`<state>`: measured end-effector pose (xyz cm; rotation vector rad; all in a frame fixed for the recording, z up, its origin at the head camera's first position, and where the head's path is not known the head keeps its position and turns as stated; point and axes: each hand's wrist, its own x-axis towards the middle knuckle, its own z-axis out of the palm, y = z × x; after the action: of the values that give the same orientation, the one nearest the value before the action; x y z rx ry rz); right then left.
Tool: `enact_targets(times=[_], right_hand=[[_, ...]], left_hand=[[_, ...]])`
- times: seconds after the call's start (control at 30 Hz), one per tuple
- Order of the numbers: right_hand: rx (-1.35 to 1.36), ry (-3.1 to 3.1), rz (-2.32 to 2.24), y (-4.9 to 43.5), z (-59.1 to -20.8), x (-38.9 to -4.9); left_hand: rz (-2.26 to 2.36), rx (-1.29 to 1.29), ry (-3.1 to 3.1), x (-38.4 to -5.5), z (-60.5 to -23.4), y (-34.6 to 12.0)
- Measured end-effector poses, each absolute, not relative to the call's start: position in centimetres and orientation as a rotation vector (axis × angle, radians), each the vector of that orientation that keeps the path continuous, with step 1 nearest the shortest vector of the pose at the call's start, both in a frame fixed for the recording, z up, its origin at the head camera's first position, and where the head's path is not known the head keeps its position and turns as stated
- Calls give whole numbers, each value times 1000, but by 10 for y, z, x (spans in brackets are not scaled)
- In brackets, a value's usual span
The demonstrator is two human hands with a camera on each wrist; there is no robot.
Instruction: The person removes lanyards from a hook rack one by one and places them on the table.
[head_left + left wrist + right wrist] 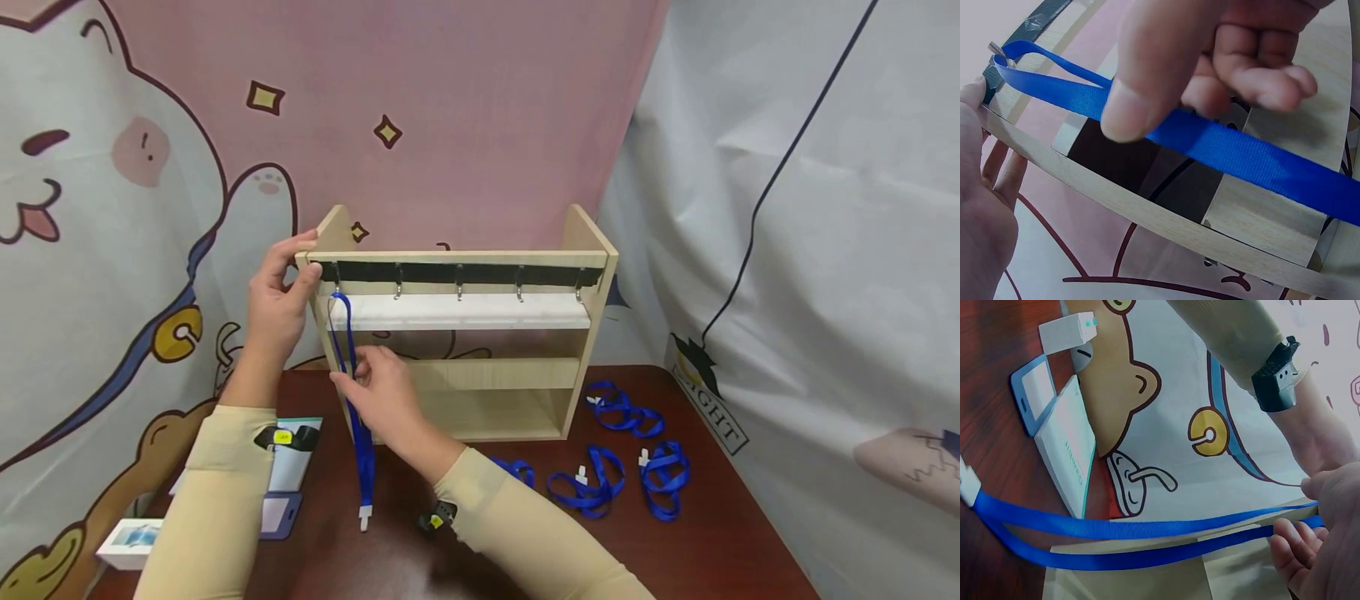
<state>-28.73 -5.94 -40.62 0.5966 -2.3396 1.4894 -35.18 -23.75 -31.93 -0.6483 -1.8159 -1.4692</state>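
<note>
A blue lanyard (363,454) hangs by its loop from the leftmost hook of a wooden shelf (457,257), its white clip (365,517) dangling low. My right hand (386,396) is at the upper part of the strap, which runs between thumb and curled fingers. In the left wrist view, the right thumb (1141,81) lies across the front of the strap. My left hand (279,296) grips the shelf's left side panel near the top, thumb in front. Several metal hooks line a black strip (427,273) under the shelf's top edge.
Several coiled blue lanyards (588,483) lie on the brown table (720,533), right of and in front of the shelf. At the left are a blue badge holder (282,517), a white packet (1069,450) and a small white box (129,543). A patterned cloth (480,108) hangs behind.
</note>
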Motion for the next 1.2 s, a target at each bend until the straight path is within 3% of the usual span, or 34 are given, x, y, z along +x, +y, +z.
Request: enact_targets(times=[0.6,1.2], right_hand=[[578,-2221,1519,-71,-412,-294],[770,-2060,1668,-55,-381,-287]], left_hand=[[-1478,-639,-1827,-352,-319,-237],[-1466,-640,-1837,-351,-319,-238]])
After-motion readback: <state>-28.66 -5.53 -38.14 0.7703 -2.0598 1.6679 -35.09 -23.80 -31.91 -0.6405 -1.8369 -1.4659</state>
